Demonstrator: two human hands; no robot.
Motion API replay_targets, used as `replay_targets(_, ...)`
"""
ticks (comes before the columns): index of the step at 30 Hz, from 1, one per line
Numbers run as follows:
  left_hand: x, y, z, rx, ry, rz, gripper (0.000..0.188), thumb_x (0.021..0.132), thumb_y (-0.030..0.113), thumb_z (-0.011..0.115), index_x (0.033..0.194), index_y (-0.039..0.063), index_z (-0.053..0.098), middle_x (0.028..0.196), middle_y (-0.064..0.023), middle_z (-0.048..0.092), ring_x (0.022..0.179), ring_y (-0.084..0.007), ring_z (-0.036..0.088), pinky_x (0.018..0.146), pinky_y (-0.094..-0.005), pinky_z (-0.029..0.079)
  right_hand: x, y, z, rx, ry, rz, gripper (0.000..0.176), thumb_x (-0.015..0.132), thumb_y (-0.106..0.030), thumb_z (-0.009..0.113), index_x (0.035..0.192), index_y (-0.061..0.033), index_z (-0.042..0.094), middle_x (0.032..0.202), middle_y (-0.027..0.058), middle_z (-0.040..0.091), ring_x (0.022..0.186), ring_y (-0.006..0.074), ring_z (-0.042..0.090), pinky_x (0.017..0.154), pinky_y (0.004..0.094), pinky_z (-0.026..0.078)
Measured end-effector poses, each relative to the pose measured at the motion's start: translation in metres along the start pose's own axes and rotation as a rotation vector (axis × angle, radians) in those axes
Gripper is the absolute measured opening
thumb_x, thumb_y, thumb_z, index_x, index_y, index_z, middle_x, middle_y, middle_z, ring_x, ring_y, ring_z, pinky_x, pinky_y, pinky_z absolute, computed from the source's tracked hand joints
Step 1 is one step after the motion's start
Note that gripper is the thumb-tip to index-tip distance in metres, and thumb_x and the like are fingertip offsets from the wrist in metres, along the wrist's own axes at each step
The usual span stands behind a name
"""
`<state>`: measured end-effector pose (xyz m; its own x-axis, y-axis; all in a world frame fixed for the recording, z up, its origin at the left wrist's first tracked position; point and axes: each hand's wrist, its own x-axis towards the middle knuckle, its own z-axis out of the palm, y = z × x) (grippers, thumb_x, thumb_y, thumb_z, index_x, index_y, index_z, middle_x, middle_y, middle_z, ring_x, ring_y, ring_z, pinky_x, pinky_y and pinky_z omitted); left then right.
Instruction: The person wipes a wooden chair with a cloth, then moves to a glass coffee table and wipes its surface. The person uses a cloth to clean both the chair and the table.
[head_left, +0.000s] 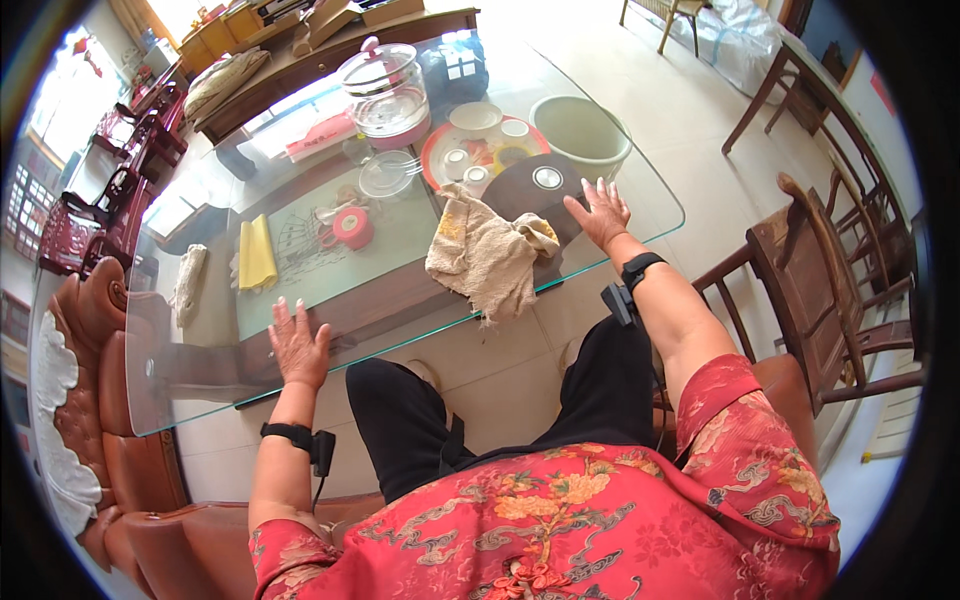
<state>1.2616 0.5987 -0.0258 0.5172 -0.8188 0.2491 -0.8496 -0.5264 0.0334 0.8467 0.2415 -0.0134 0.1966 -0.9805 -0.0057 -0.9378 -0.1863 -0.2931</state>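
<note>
My left hand (298, 351) is at the near edge of a glass-topped coffee table (390, 300), palm down, fingers apart, holding nothing. Over the table's right part, my right hand (602, 214) is spread too, with nothing in it. Between them a crumpled beige cloth (484, 255) lies on the glass, one frayed corner hanging past the near edge. The right hand is nearest a dark brown panel with a round metal disc (548, 178). Beyond the left hand are a folded yellow cloth (258, 252) and a pink lidded cup (352, 228).
A clear electric pot with a pink base (386, 94) stands at the back, near a red-rimmed round tray (431, 154) and clear plastic lids (388, 174). A pale green bin (581, 135) stands beyond the right hand. Wooden chairs (810, 292) are at right, a brown leather sofa (139, 435) at left.
</note>
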Motion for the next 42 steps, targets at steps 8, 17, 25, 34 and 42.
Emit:
replay_targets(8,-0.015,-0.008,0.005,-0.088,0.152,-0.012,0.048,0.092,0.036,0.059,0.133,0.011,0.056,0.144,-0.0158,0.044,0.141,-0.0331,0.031,0.112,-0.0479,0.027,-0.092,-0.105,0.007,-0.078,-0.050,-0.184,0.096,0.081,-0.066,0.059,0.152,-0.0106,0.028,0.158,0.0189,0.022,0.143,0.0428,0.024,0.108,0.0628,0.028)
replay_targets(17,-0.014,-0.005,0.001,-0.101,0.111,-0.036,0.051,0.089,0.034,0.062,0.134,0.011,0.055,0.144,-0.0157,0.045,0.140,-0.0336,0.032,0.113,-0.0474,0.026,-0.052,-0.122,-0.073,0.391,0.286,-0.579,0.049,0.068,-0.007,0.059,0.117,-0.0070,0.065,0.106,0.0198,0.062,0.101,0.0371,0.060,0.091,0.0392,0.049)
replay_targets(25,-0.014,-0.003,0.000,-0.111,0.119,-0.036,0.054,0.088,0.035,0.062,0.136,0.010,0.052,0.142,-0.0156,0.047,0.138,-0.0336,0.035,0.114,-0.0469,0.026,-0.066,-0.137,-0.132,-0.004,0.190,-0.882,0.048,0.071,-0.005,0.058,0.118,-0.0092,0.064,0.107,0.0163,0.062,0.104,0.0360,0.059,0.092,0.0404,0.049)
replay_targets(34,-0.014,-0.007,0.003,-0.129,0.167,0.006,0.053,0.087,0.032,0.063,0.134,0.009,0.054,0.142,-0.0164,0.047,0.137,-0.0339,0.037,0.114,-0.0466,0.026,-0.033,-0.098,-0.026,0.079,-0.118,-0.424,0.076,0.082,-0.057,0.063,0.149,-0.0304,0.037,0.158,0.0184,0.024,0.144,0.0481,0.018,0.108,0.0670,0.025)
replay_targets(42,-0.012,-0.008,0.004,-0.086,0.112,0.014,0.050,0.089,0.030,0.060,0.134,0.009,0.054,0.144,-0.0160,0.045,0.139,-0.0330,0.036,0.114,-0.0458,0.026,-0.112,-0.151,0.041,-0.066,-0.018,-0.824,0.055,0.078,-0.059,0.063,0.128,-0.0341,0.061,0.149,0.0112,0.038,0.138,0.0398,0.030,0.104,0.0613,0.028)
